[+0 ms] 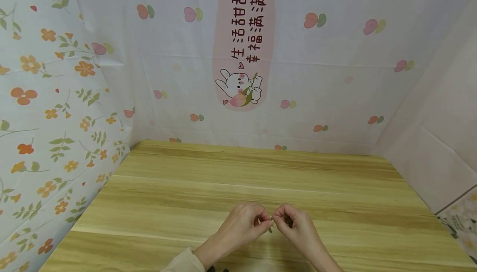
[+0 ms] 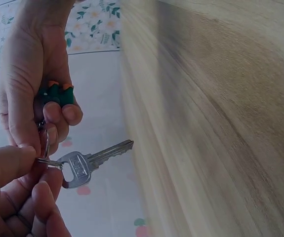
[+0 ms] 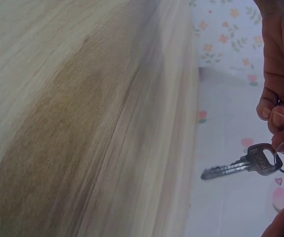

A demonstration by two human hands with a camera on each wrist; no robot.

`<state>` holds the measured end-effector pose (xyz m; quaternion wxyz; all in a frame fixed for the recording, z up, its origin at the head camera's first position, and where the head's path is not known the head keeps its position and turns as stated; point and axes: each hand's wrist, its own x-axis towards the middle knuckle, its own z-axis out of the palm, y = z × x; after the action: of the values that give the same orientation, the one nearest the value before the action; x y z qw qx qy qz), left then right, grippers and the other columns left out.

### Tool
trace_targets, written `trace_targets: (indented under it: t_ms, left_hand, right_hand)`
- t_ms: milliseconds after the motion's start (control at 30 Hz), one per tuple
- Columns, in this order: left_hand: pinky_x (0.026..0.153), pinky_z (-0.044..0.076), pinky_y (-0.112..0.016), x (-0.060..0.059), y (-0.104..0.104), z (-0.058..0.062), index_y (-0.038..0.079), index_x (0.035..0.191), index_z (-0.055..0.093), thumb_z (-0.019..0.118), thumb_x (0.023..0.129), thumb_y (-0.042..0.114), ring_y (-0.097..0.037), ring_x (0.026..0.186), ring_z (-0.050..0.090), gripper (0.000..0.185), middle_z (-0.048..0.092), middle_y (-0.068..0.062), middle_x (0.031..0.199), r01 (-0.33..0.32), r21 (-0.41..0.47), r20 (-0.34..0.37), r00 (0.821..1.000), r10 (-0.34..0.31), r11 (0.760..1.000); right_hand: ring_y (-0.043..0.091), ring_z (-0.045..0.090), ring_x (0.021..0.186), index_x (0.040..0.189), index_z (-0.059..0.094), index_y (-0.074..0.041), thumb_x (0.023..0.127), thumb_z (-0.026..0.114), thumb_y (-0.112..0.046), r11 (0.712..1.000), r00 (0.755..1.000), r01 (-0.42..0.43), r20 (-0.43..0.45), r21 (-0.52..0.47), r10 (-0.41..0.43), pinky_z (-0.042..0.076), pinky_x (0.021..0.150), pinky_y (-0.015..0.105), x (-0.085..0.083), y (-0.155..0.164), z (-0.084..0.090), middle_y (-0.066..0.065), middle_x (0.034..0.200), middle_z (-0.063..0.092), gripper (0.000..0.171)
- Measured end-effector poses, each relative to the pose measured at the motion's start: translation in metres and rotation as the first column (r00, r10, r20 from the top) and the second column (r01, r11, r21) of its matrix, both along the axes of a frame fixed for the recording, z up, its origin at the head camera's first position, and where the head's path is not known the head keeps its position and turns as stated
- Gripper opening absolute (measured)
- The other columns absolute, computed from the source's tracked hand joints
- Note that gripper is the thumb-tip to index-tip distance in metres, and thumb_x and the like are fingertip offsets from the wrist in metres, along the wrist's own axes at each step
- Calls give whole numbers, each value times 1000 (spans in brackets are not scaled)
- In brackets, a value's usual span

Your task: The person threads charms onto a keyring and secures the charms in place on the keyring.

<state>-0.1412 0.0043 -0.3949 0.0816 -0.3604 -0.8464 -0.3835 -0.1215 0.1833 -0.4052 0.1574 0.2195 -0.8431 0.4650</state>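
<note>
We see both hands low centre of the head view, just above the desk (image 1: 186,189). Left hand (image 1: 242,224) pinches the key ring (image 2: 44,143); right hand (image 1: 296,222) grips the green charm (image 2: 58,94) & ring, prob. to steady it. Key (image 2: 90,163) hangs off the ring btw them, clear of the desk

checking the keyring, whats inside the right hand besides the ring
A green and orange charm sits inside the curled fingers of the right hand, above the ring that carries the silver key. Most of the charm is covered, so its shape stays unclear.
</note>
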Motion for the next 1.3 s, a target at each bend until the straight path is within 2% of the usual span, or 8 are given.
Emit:
trace_targets:
  t_ms: [133, 333, 433, 633, 867, 1133, 1300]
  left_hand:
    - [50, 37, -4, 1, 1, 1, 12, 75, 69, 69, 84, 13, 12, 57, 45, 9, 65, 8, 71, -13, -12, -1, 1000, 13, 1000]
    - [54, 38, -4, 0, -1, -1, 11, 76, 68, 70, 84, 12, 10, 63, 49, 9, 66, 6, 74, 4, -6, -29, 1000, -5, 1000]
    - [55, 38, -4, 0, -2, -1, 12, 76, 68, 71, 84, 13, 9, 63, 48, 9, 66, 7, 75, 10, -10, -19, 1000, -10, 1000]
    - [53, 39, -5, 2, -2, 2, 13, 75, 67, 71, 83, 13, 10, 60, 46, 9, 64, 10, 73, -1, -35, 25, 1000, 1, 999]
    - [50, 38, -6, 3, 0, 4, 13, 75, 68, 70, 84, 12, 11, 56, 45, 9, 64, 10, 71, -25, -22, 53, 998, 26, 999]
    - [52, 38, -4, 2, 1, 2, 12, 75, 69, 70, 83, 11, 11, 60, 47, 8, 65, 8, 72, -30, -11, 1, 1000, 30, 999]
    - [53, 37, -4, 1, 0, 0, 12, 74, 68, 71, 83, 11, 11, 60, 47, 9, 65, 7, 71, -22, 2, -20, 1000, 22, 1000]
  right_hand:
    - [-6, 41, 57, 75, 59, -13, 81, 64, 7, 1000, 1000, 8, -4, 5, -8, 39, 44, 18, 0, 0, 0, -13, 63, 51, 21]
    - [-3, 42, 57, 78, 61, -9, 86, 63, 0, 999, 991, 17, 137, -37, -12, 38, 44, 19, 0, 2, 1, -9, 65, 52, 12]
    - [-3, 41, 56, 78, 61, -7, 86, 63, 0, 999, 985, 20, 172, -43, -13, 37, 44, 19, 0, 3, 2, -8, 65, 52, 10]
    - [-4, 42, 57, 78, 61, -9, 85, 63, 3, 999, 992, 10, 129, -31, -6, 39, 44, 19, 1, 1, 2, -9, 65, 52, 14]
    - [-5, 41, 56, 76, 60, -12, 82, 63, 5, 1000, 998, 22, 51, -20, -21, 38, 44, 19, 0, -1, 2, -13, 63, 50, 19]
    - [-5, 41, 55, 75, 61, -11, 83, 63, 5, 999, 996, 37, 77, -29, -35, 38, 43, 19, -1, 0, 1, -12, 62, 50, 18]
    - [-4, 41, 55, 77, 61, -10, 84, 63, 2, 998, 990, 49, 136, -47, -42, 37, 43, 19, 0, 0, 2, -11, 63, 50, 15]
